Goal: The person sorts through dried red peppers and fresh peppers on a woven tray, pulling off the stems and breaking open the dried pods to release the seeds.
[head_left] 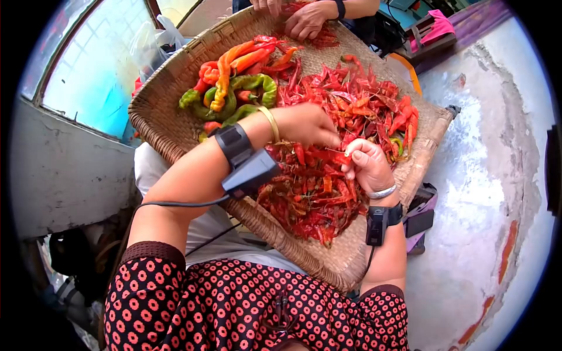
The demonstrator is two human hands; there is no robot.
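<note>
A woven basket tray (153, 111) holds a wide spread of red dried chili peppers (319, 199). Over their middle reaches my left hand (310, 126), slightly blurred, with its fingers bent downward and together; what they hold is hidden. Close beside it, my right hand (370, 167) pinches a red chili pepper (335, 157) between thumb and finger. The two sets of fingertips nearly meet. Fresh orange and red peppers (234, 61) and curled green peppers (260, 88) lie in a heap at the tray's far left, partly behind my left wrist.
At the tray's far edge, another person's hands (307, 20) are among red chilies. A plastic bag (155, 47) stands beyond the left rim, near a window (88, 70). Pink cloth (434, 29) lies on a stool at the upper right. Cables run from both wrist devices.
</note>
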